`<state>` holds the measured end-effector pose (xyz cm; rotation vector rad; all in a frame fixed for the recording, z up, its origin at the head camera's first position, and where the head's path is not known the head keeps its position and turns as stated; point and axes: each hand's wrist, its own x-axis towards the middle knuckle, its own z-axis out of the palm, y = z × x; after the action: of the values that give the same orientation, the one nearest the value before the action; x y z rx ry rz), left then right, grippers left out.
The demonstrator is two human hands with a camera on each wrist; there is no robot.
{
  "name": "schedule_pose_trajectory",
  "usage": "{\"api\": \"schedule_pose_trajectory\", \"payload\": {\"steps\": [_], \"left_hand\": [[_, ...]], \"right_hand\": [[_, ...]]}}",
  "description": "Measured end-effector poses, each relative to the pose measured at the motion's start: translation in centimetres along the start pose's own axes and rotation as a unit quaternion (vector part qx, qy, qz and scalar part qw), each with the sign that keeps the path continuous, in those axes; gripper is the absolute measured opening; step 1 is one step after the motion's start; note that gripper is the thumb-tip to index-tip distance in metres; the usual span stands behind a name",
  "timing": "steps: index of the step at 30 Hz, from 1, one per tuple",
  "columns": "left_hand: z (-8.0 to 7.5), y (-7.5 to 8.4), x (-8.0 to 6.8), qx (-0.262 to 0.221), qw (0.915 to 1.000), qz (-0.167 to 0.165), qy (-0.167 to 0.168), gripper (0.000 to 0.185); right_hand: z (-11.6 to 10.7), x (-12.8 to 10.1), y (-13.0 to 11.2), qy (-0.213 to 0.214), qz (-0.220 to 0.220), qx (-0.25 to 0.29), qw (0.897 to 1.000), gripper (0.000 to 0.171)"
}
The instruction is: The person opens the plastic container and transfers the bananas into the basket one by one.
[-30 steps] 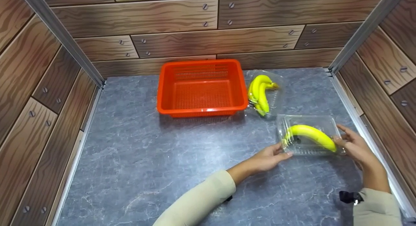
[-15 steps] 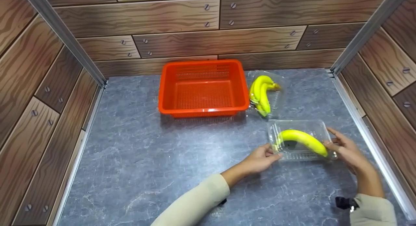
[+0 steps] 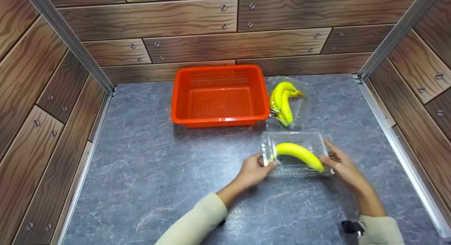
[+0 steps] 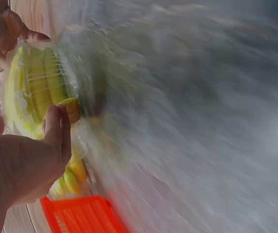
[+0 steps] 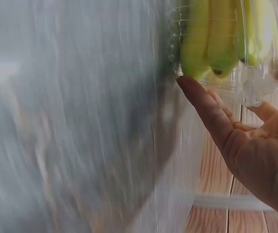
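Both hands hold a clear plastic clamshell box (image 3: 312, 139) with yellow bananas (image 3: 298, 154) inside, above the grey surface at the right of the head view. My left hand (image 3: 252, 171) grips its left end, thumb over the near corner and fingers beneath. At the opposite end, my right hand (image 3: 344, 167) grips the side between thumb and fingers. In the right wrist view, several bananas (image 5: 212, 39) show through the ribbed plastic wall, and the right hand (image 5: 255, 145) supports the box's end from below. The left wrist view shows the left hand's fingertips (image 4: 56, 114) against the box by a banana stem.
An orange-red plastic basket (image 3: 220, 121) with slotted walls stands against the back wall with nothing in it. Right beside it, a second clear box (image 3: 298, 112) holds bananas (image 3: 282, 100). Wood-patterned walls (image 3: 190, 16) and metal rails (image 3: 401, 160) enclose the grey marbled surface (image 3: 141, 160).
The banana box has moved left and slightly nearer, carried by both hands, which keep their grip at its two ends. The basket and the second box have stayed put.
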<state>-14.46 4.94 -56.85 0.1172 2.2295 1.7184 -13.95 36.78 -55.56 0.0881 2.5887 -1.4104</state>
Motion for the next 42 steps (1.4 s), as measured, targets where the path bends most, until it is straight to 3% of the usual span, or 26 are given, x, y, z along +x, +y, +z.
{"api": "schedule_pose_trajectory", "payload": {"steps": [10, 17, 20, 24, 30, 42], "left_hand": [[-5.6, -2.1, -1.8, 0.010, 0.9998, -0.012, 0.015, 0.036], [-9.4, -3.6, -3.2, 0.026, 0.9992, -0.014, 0.027, 0.051], [-10.5, -4.2, -3.7, 0.031, 0.9989, -0.008, 0.033, 0.047], [-11.3, -4.8, -4.0, 0.037, 0.9987, 0.000, 0.035, 0.036], [-11.7, -5.3, -4.2, 0.034, 0.9987, 0.007, 0.039, 0.036], [-11.3, -5.5, -4.4, 0.036, 0.9975, 0.019, 0.058, 0.036]], "right_hand": [[5.5, 0.3, -2.8, 0.004, -0.012, 0.009, 1.000, 0.074], [9.0, 0.8, -4.9, -0.010, -0.026, 0.015, 1.000, 0.074], [10.0, 1.1, -5.5, -0.016, -0.034, 0.005, 0.999, 0.075], [10.8, 1.5, -6.1, -0.028, -0.043, -0.001, 0.999, 0.076], [11.2, 1.8, -6.6, -0.043, -0.053, 0.018, 0.997, 0.078], [11.1, 2.0, -6.1, -0.047, -0.068, 0.027, 0.996, 0.079]]}}
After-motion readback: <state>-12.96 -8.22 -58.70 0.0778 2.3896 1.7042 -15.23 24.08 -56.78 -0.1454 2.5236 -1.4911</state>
